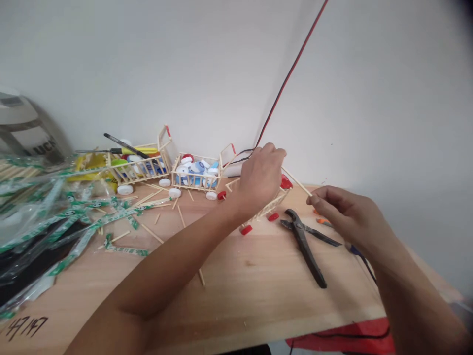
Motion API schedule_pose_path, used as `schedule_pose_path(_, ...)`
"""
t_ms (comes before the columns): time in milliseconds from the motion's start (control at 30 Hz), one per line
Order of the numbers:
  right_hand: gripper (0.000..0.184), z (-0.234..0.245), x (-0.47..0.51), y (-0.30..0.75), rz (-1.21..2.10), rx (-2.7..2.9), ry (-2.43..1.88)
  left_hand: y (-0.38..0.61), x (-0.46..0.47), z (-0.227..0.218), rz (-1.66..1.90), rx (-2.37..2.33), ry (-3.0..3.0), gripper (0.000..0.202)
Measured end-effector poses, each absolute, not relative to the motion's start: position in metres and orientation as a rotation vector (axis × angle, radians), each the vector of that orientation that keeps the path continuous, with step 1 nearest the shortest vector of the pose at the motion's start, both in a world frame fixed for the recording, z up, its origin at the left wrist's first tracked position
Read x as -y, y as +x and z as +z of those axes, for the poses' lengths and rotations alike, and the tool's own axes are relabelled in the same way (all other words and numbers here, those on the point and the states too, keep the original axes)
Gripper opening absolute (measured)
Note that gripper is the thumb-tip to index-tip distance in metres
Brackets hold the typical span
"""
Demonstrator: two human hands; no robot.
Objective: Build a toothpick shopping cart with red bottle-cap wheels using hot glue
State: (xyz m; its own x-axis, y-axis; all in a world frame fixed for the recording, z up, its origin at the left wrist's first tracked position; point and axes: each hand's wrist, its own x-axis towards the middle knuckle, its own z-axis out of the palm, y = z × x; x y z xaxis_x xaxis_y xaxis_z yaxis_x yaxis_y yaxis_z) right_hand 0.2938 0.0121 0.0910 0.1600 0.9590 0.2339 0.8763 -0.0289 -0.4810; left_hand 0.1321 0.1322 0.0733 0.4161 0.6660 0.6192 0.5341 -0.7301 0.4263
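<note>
My right hand [345, 214] pinches the end of a thin wooden stick [296, 181] between its fingertips. The stick's other end reaches behind my left hand [260, 180]. That hand is curled over the top of a small cart built from wooden sticks [268, 207], and its fingers hide what they touch. Red bottle-cap wheels [246, 229] lie at the cart's front on the wooden table [236, 291]. A red cap [286, 182] shows just past my left fingers. Dark steel pliers [303, 246] lie open below and between my hands.
Two stick-built cages hold bottle caps: one [195, 172] and another [140, 167] with a screwdriver [125, 150] resting on it. Green-printed plastic wrappers [66, 217] heap at the left, loose sticks lie scattered, and a red-and-black cable [291, 79] runs up the white wall.
</note>
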Motion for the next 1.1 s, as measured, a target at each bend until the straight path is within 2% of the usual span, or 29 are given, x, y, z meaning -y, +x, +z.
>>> schedule_pose_path(233, 0.031, 0.090, 0.015, 0.284, 0.342, 1.818, -1.800, 0.090, -0.080, 0.083, 1.392, -0.767, 2.696, 0.039)
schedule_pose_path(467, 0.027, 0.089, 0.031, 0.235, 0.440, 2.037, -1.636, 0.052, -0.032, 0.071, 0.991, -0.699, 2.773, 0.012)
schedule_pose_path(800, 0.019, 0.070, 0.031, 0.200, 0.465, 2.276, -1.476, 0.005, -0.012, 0.057, 0.766, -0.949, 2.703, 0.019)
schedule_pose_path(1100, 0.020, 0.058, 0.023, 0.167, 0.540, 2.362, -1.383, -0.031, 0.000, 0.038, 0.738, -1.044, 2.555, 0.019)
